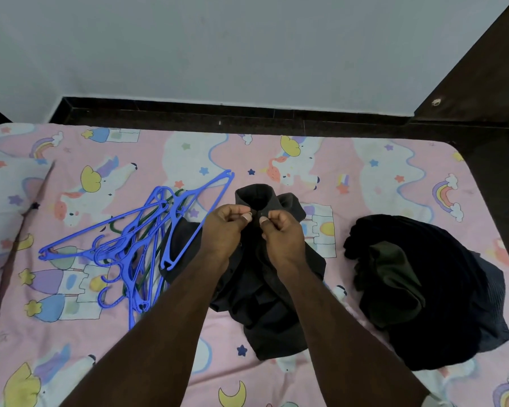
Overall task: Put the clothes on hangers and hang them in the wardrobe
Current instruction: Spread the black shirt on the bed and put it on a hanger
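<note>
Bed [276, 386] under a pink sheet printed with unicorns, rainbows and stars, its far edge against a dark floor strip [218, 116] and a pale wall [218, 45].

Left part of the bed — tangle of blue hangers [135, 239] lying flat, hooks pointing toward the near edge, with at least one dark green hanger [147, 230] caught among them. One blue hanger reaches out of the heap toward the far edge, and its lower bar lies over the edge of the dark shirt.

Middle of the bed — dark shirt [262, 295] crumpled, collar standing up toward the far edge, body trailing toward the near edge. Both forearms come in from the near edge and meet at the collar. Left hand [227, 227]: grip closed, fingers curled, thumb and forefinger pinching the shirt front just below the collar. Right hand [282, 233]: grip closed likewise, thumb and forefinger pinching the opposite placket edge. The two thumbs sit just beside each other at what looks like the top button; the button itself is too small to make out.

Right part of the bed — heap of dark clothes [441, 304], black and navy with an olive piece [391, 277] folded into it, lying near the right edge, apart from the shirt.

Far right corner — dark wooden panel [488, 69] standing upright.
</note>
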`<state>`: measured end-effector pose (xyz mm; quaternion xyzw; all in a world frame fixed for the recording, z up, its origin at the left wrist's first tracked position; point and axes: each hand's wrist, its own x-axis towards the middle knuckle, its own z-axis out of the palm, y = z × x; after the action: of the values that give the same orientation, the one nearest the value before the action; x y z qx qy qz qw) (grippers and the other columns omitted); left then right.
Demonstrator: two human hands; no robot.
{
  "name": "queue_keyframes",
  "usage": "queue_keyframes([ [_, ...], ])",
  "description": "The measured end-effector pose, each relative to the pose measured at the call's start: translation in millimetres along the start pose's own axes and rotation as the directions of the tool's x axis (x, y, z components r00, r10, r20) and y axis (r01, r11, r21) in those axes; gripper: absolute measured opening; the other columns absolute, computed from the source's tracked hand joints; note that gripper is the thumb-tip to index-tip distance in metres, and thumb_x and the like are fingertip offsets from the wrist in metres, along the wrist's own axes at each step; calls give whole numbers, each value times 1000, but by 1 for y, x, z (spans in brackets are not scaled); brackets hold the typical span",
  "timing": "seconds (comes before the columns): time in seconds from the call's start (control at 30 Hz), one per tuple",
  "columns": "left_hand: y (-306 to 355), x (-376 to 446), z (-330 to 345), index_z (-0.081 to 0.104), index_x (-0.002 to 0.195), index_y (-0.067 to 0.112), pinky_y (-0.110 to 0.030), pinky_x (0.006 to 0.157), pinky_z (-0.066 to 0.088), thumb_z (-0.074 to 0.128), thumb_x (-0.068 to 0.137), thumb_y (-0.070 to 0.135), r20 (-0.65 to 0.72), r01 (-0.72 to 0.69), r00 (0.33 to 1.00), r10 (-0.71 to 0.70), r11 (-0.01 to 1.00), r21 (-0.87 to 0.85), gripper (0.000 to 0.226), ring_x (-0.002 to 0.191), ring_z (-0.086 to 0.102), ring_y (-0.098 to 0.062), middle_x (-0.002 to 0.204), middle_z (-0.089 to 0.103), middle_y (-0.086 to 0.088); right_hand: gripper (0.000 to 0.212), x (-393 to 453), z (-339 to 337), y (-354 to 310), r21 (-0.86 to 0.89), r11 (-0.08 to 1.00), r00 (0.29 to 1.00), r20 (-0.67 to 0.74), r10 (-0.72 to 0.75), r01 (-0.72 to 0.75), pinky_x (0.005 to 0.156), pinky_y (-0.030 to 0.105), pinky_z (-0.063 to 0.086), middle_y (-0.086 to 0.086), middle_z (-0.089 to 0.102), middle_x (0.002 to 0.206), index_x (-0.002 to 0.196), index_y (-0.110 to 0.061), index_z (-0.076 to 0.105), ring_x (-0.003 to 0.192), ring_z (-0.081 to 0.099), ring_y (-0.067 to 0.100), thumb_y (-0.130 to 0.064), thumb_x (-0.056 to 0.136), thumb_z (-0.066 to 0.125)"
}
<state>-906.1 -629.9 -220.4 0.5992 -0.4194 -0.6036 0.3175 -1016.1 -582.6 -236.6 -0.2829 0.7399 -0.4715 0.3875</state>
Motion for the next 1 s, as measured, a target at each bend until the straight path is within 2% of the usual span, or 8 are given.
queue_keyframes([
  [0.07, 0, 3, 0, 74, 98, 18, -32, 84, 59, 70, 93, 9, 11, 13, 1000, -12, 999, -34, 11, 95, 73, -18, 95, 77, -3, 15, 5, -2, -1, 15, 1000, 1000, 28, 4, -5, 91, 46, 56, -2, 70, 94, 86, -33, 57, 92, 67, 21, -24, 97, 62],
  [0.27, 3, 2, 1, 72, 105, 15, -29, 78, 59, 66, 96, 11, 52, 53, 998, -47, 992, -118, 11, 92, 73, -19, 96, 76, -4, 11, 13, -3, -4, 158, 983, 988, 133, 76, -97, 88, 48, 60, 4, 68, 103, 110, -25, 58, 97, 68, 25, -21, 101, 57],
  [0.43, 6, 6, 2, 70, 107, 13, -30, 77, 61, 65, 97, 10, 62, 81, 995, -72, 984, -156, 12, 96, 73, -19, 99, 75, -6, 34, 16, -5, -1, 226, 965, 973, 218, 80, -130, 87, 38, 59, 2, 73, 103, 119, -20, 61, 99, 71, 18, -12, 88, 74],
  [0.6, 13, 12, 4, 69, 104, 13, -28, 69, 59, 64, 97, 8, 47, 98, 995, -89, 968, -229, 10, 87, 75, -16, 92, 74, -2, 27, 18, -1, 8, 267, 951, 973, 205, 103, -157, 92, 40, 58, 2, 75, 95, 101, -14, 72, 93, 72, 18, 2, 80, 79],
  [0.73, 12, 22, 8, 70, 103, 14, -33, 74, 60, 65, 96, 9, 40, 108, 994, -102, 969, -222, 10, 92, 75, -19, 98, 75, -6, 38, 22, 3, 14, 205, 970, 967, 244, 79, -131, 88, 37, 60, 13, 75, 100, 118, -6, 68, 96, 73, 25, -1, 81, 79],
  [0.83, 9, 28, 9, 70, 104, 15, -31, 76, 60, 66, 95, 8, 78, 103, 993, -89, 973, -207, 12, 94, 75, -20, 99, 75, -7, 32, 28, 9, 17, 141, 983, 983, 157, 93, -115, 81, 41, 62, 13, 73, 98, 116, -7, 67, 91, 73, 26, -4, 85, 76],
  [0.9, 4, 31, 4, 68, 107, 17, -27, 76, 59, 67, 94, 7, 84, 57, 995, -45, 987, -147, 16, 93, 73, -18, 97, 74, -5, 26, 34, 11, 19, 139, 981, 987, 106, 118, -132, 79, 43, 62, 11, 72, 97, 111, -8, 69, 88, 72, 26, -5, 86, 75],
  [1.0, -16, 31, -6, 65, 106, 19, -28, 78, 55, 69, 91, 9, 46, -68, 997, 61, 981, 179, 18, 85, 67, -10, 90, 70, 4, 20, 38, 10, 14, 213, 956, 976, 126, 176, -200, 78, 39, 62, 4, 71, 94, 103, -15, 67, 87, 70, 19, -6, 87, 75],
])
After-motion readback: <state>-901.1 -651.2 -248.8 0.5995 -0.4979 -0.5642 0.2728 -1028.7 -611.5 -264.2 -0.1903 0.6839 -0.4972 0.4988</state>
